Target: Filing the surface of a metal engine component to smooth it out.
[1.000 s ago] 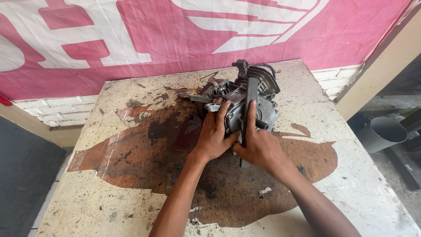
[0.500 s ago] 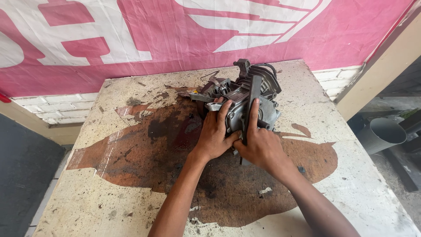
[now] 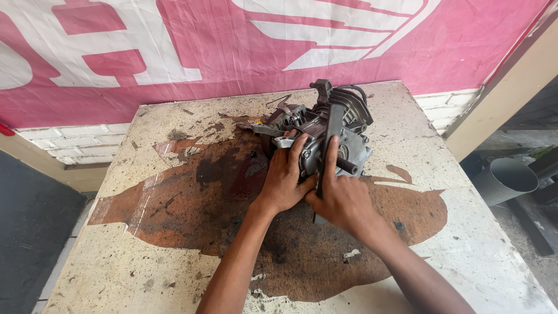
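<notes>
1. The right hand is seen nearest, at about 5 o'clock of the small grey engine; its grip is closed around a dark flat tool that is laid up across the engine's face, with the forefinger stretched along it.
2. The left hand is pressed flat against the engine's near side at 7 o'clock, fingers spread, nothing enclosed; the engine is only steadied, not clamped.
3. The engine is set on the counter toward its far edge, at 12 o'clock of the hands, on a wide dark oil stain.
4. A slip is judged likely: on the oily film the engine could slide away toward 12 o'clock if the tool is pushed hard.
5. Should the tool skid off the metal, the left fingers just beside it could be struck or pinched.
6. Small loose debris lies at 6 o'clock; small parts could be lost among it.
</notes>
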